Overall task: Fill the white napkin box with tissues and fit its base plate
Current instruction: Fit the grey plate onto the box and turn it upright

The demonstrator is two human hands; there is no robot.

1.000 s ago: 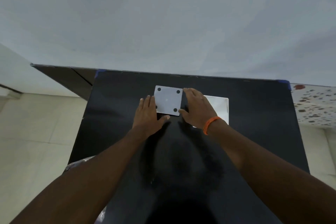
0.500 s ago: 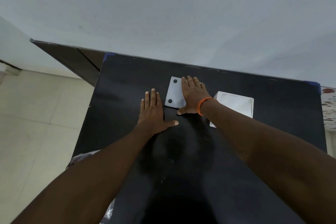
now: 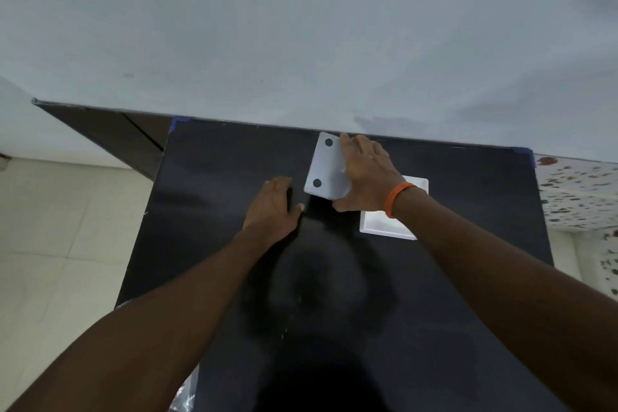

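A white square base plate point(image 3: 326, 167) with black round feet is raised off the black table point(image 3: 217, 177) and tilted, its shadow dark beneath it. My right hand point(image 3: 368, 174), with an orange band at the wrist, grips its right side; two feet show on the left, the rest is hidden by my fingers. My left hand point(image 3: 272, 207) lies palm down on the table just left of the plate, apart from it and holding nothing. A white square napkin box point(image 3: 381, 226) with a raised rim lies on the table under my right wrist, partly hidden. No tissues are visible.
The table's far edge meets a pale wall. A dark cabinet stands at the back left, with tiled floor point(image 3: 67, 227) below it. A speckled counter point(image 3: 582, 191) adjoins the table on the right. Crinkled clear plastic point(image 3: 187, 391) shows at the table's near left edge.
Both hands were on the dotted plate lying flat. My left hand let go and settled on the table; my right hand slid over the plate, then lifted and tilted it.
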